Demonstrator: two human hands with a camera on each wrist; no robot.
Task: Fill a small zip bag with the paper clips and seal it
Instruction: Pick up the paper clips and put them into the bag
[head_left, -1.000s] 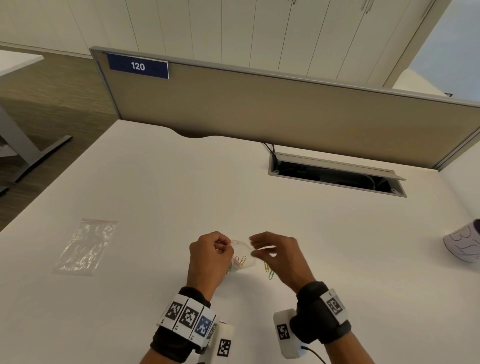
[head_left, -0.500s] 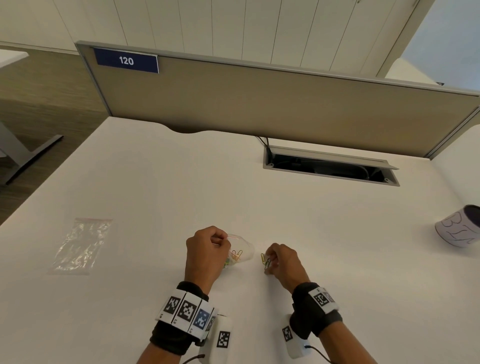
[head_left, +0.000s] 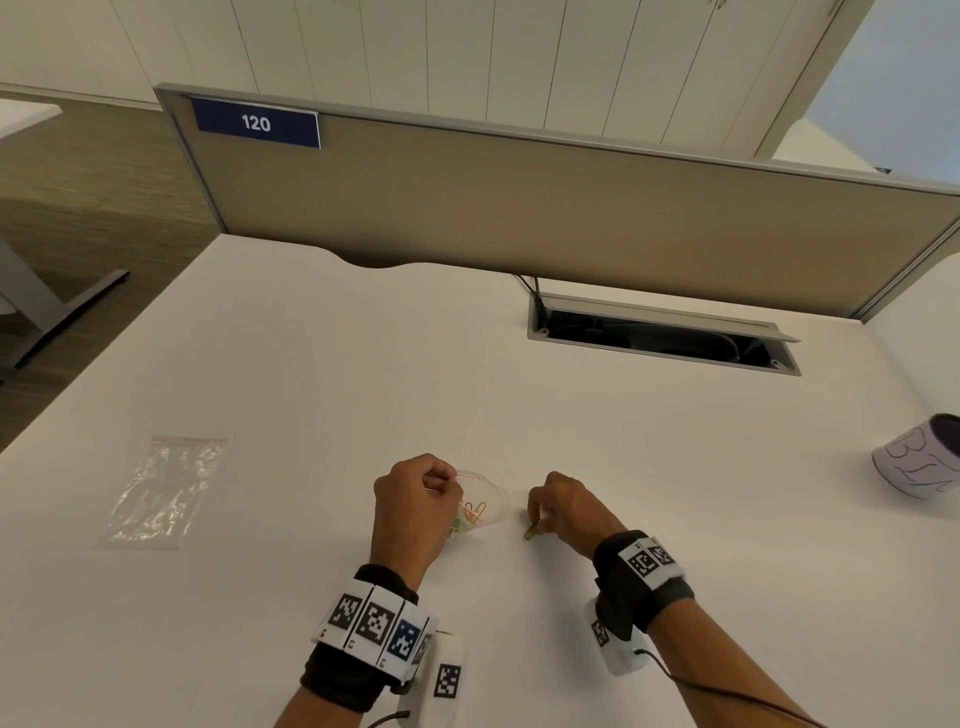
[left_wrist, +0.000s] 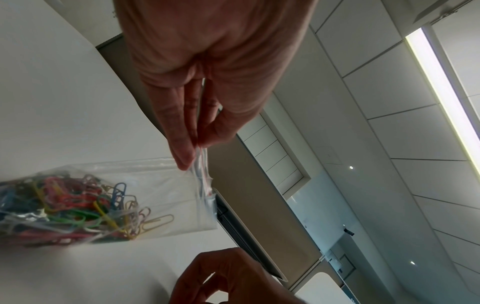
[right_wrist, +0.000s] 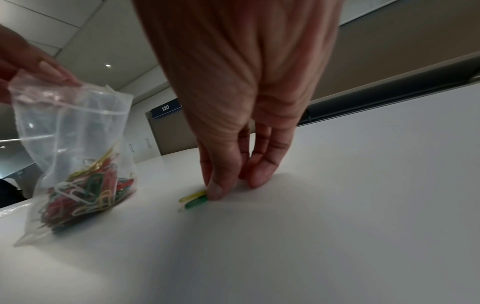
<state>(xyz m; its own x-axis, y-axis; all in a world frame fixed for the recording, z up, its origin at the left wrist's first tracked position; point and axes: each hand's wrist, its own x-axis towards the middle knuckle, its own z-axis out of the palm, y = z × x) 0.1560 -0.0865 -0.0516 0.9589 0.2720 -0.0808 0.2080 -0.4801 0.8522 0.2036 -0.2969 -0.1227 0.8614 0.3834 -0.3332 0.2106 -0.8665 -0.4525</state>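
My left hand (head_left: 441, 486) pinches the top edge of a small clear zip bag (head_left: 488, 501), which stands with its bottom on the white desk (head_left: 363, 389). The bag's mouth gapes open in the right wrist view. Several coloured paper clips (left_wrist: 78, 205) lie heaped in the bag (left_wrist: 161, 185). To its right, my right hand (head_left: 537, 525) reaches down to the desk. Its thumb and curled fingers (right_wrist: 255, 179) close on a yellow and a green loose clip (right_wrist: 194, 199), whose far ends still rest on the desk.
A second, flat zip bag (head_left: 163, 491) lies at the left of the desk. A white cup (head_left: 919, 457) lies on its side at the right edge. An open cable hatch (head_left: 660, 338) and a beige divider panel (head_left: 519, 208) close the far side.
My right hand has dropped from the bag's mouth to the desk and now has its fingertips on the loose clips. My left hand keeps hold of the bag in the same place.
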